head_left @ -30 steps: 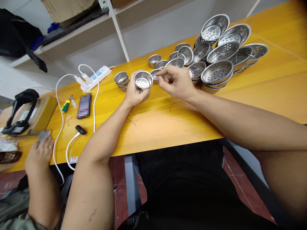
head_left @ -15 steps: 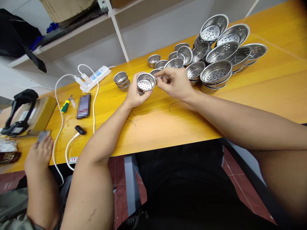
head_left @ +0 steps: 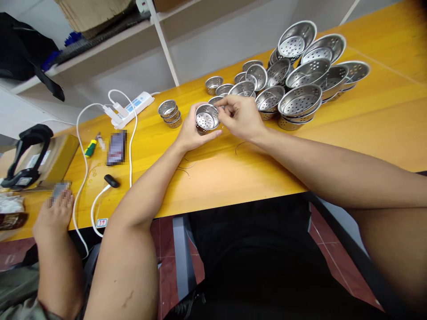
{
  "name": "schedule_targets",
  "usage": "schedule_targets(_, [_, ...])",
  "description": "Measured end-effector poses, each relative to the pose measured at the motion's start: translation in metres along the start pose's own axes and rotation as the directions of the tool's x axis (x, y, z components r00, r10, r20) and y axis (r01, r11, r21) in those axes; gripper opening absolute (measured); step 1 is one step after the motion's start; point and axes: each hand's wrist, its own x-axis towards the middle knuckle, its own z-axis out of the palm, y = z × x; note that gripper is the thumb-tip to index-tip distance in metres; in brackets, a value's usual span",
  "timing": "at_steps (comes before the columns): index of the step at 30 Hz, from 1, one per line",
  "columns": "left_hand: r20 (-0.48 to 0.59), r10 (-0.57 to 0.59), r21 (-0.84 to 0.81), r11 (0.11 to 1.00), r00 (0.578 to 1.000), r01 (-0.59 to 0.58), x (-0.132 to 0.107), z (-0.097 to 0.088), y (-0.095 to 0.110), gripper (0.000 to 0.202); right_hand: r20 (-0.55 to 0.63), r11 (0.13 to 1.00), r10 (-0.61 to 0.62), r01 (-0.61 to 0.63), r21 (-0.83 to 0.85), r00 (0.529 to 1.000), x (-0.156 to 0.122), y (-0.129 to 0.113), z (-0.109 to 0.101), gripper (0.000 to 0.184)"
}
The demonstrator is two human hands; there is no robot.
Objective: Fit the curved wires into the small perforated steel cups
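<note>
My left hand (head_left: 192, 133) is wrapped round a small perforated metal cup (head_left: 207, 118), holding it above the table with its mouth tipped toward me. At the cup's right rim, my right hand (head_left: 242, 116) has thumb and forefinger pinched on a thin wire, mostly hidden by the fingers; a tiny end shows below them. Loose curved wires (head_left: 187, 166) lie on the table under my left wrist. Behind my hands stand small perforated cups (head_left: 214, 83), and a short stack of cups (head_left: 170, 113) is to the left.
Stacks of larger perforated metal bowls (head_left: 300, 98) stand at the right. A power strip (head_left: 131, 111) with white cables, a phone (head_left: 116, 147), a green-yellow tool (head_left: 90, 148) and a black headset (head_left: 28, 155) on a box are at the left. Another person's hand (head_left: 55, 218) rests at the table edge.
The cup in my left hand has shifted slightly right and tilted, closer to my right fingers. My left thumb reaches farther right. My right hand has moved slightly left.
</note>
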Motion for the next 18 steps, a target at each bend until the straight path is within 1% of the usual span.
schedule_targets(3, [0.002, -0.025, -0.008, 1.000, 1.000, 0.025, -0.0002, 0.0009, -0.0003, 0.121, 0.002, 1.000, 0.004, -0.004, 0.005, 1.000, -0.0005, 0.0001, 0.0020, 0.023])
schedule_targets(9, [-0.021, -0.065, -0.020, 0.998, 0.998, 0.064, 0.0001, 0.0020, -0.0002, 0.119, 0.005, 1.000, 0.018, -0.018, 0.018, 1.000, 0.0000, -0.0008, 0.0033, 0.030])
schedule_targets(14, [-0.034, -0.060, -0.015, 0.998, 0.998, 0.059, 0.0006, 0.0021, 0.0027, 0.119, 0.010, 0.999, 0.031, -0.032, 0.042, 0.999, 0.0002, -0.0047, 0.0039, 0.031])
schedule_targets(18, [-0.050, -0.060, -0.006, 0.998, 0.997, 0.059, 0.0006, 0.0019, 0.0083, 0.114, 0.016, 0.998, 0.046, -0.047, 0.045, 0.999, -0.0013, -0.0091, 0.0056, 0.036])
